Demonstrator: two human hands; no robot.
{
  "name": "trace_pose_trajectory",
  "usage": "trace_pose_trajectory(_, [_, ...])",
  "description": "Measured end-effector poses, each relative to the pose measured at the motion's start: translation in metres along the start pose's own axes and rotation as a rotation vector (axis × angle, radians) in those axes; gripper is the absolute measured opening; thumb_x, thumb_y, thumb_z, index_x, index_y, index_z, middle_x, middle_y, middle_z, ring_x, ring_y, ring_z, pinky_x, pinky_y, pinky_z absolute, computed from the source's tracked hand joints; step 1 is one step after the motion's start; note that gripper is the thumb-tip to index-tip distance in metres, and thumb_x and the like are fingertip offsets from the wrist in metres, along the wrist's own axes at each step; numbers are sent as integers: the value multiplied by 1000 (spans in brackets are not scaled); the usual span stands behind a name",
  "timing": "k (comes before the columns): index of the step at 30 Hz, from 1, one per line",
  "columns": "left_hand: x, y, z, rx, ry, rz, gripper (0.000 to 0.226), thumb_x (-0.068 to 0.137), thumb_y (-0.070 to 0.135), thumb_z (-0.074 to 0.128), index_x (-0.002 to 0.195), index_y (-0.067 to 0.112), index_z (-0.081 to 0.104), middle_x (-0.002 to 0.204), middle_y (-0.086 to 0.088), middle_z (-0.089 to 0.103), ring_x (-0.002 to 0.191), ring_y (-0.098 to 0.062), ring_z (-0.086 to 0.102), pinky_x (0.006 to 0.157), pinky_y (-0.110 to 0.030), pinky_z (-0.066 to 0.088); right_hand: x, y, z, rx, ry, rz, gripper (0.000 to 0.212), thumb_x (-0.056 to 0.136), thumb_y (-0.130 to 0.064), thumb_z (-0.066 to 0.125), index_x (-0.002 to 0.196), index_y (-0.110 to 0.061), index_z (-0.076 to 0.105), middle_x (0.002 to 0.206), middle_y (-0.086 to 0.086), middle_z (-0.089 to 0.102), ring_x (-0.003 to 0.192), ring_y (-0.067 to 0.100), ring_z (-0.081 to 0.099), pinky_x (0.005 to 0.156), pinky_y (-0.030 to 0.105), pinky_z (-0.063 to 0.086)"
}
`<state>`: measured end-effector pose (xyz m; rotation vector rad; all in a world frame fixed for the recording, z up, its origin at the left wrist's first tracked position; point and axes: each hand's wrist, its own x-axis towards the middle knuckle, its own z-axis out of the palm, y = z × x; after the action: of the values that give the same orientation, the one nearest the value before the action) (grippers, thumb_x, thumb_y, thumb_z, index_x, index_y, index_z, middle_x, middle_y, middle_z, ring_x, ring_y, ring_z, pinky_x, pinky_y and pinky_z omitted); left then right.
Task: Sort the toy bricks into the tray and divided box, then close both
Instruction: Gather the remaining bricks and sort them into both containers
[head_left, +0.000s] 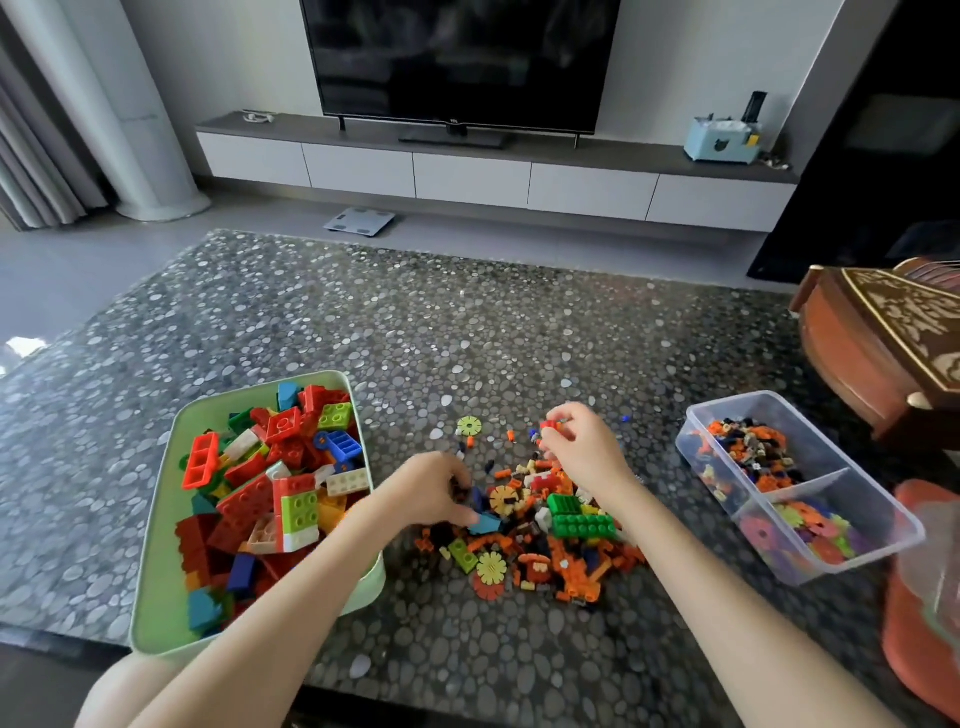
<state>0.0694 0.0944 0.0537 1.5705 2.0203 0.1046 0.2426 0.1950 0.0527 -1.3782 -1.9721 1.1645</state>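
Two curled grips above the pile (550, 540): left hand (431, 493), blue brick (485, 525); right hand (584, 449), red brick (549, 425)

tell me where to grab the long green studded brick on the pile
Probably pinch the long green studded plastic brick across its two long side walls, near the middle, coming straight down from above. It lies flat, studs up, on the heap of small mixed plastic pieces, with loose pieces close against its ends.
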Motion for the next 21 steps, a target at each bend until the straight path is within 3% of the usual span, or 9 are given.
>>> trace_pose_trajectory(2, [3, -8, -8, -73, 126, -63, 26, 83, 22, 67, 109, 16, 62, 108, -3, 64, 87, -15, 58, 72, -22, 45, -14, -5, -6, 109, -68, 34, 17, 97, -12, 44, 108, -20, 54, 89, 7, 67, 71, 13, 62, 67, 27, 52])
trace_pose_trajectory(4, [9, -15, -11, -79, 229, -148, 23, 86, 11, 58, 108, 16, 63, 112, -4, 63, 94, -18, 59, 74, -23, 47, -28, -9, -6, 61, -135, 16, 22, 96, -10, 40, 101, -21, 58, 85, 5, 65, 67, 12, 59, 64, 27, 48])
trace_pose_trajectory(6, [14, -15, -9, -49, 234, -192, 30, 87, 6, 52, 112, 17, 63, 118, -6, 61, 102, -21, 60, 81, -26, 49, -41, -11, 1, -43, -217, -38, 23, 96, -11, 37, 92, -23, 56, 79, 2, 58, 64, 14, 51, 60, 28, 41])
trace_pose_trajectory(8, [19, -10, -6, -22, 193, -178, 30, 87, 8, 54, 113, 18, 64, 119, -5, 61, 104, -21, 60, 82, -27, 49, -50, -10, 13, -214, -263, -127, 23, 98, -15, 34, 96, -19, 56, 82, -3, 51, 67, 13, 48, 60, 26, 36])
trace_pose_trajectory(11, [22, -3, -1, -7, 137, -115, 26, 83, 20, 67, 109, 18, 67, 109, -4, 65, 99, -20, 61, 79, -26, 47, -58, -4, 28, -614, -174, -348, 28, 98, -36, 41, 109, -17, 58, 92, -2, 47, 85, 17, 52, 66, 29, 36])
trace_pose_trajectory(13, [21, -1, 2, -5, 125, -99, 29, 81, 22, 70, 109, 18, 66, 105, -5, 65, 96, -20, 60, 74, -27, 46, -61, 0, 37, -753, -167, -419, 34, 92, -45, 51, 115, -21, 58, 98, 1, 50, 94, 21, 51, 69, 30, 37])
trace_pose_trajectory(16, [19, -1, 4, -21, 171, -74, 28, 81, 17, 68, 108, 18, 65, 102, -5, 65, 91, -20, 60, 70, -26, 45, -60, 6, 48, -764, -129, -429, 34, 90, -44, 57, 115, -22, 63, 107, 4, 57, 101, 24, 54, 78, 32, 43])
trace_pose_trajectory(21, [12, 2, -4, -134, 190, -46, 23, 84, 5, 60, 104, 14, 66, 89, -2, 62, 79, -15, 56, 66, -25, 46, -50, 14, 40, -728, 8, -414, 24, 89, -41, 60, 95, -19, 68, 92, -1, 61, 88, 21, 57, 64, 27, 35])
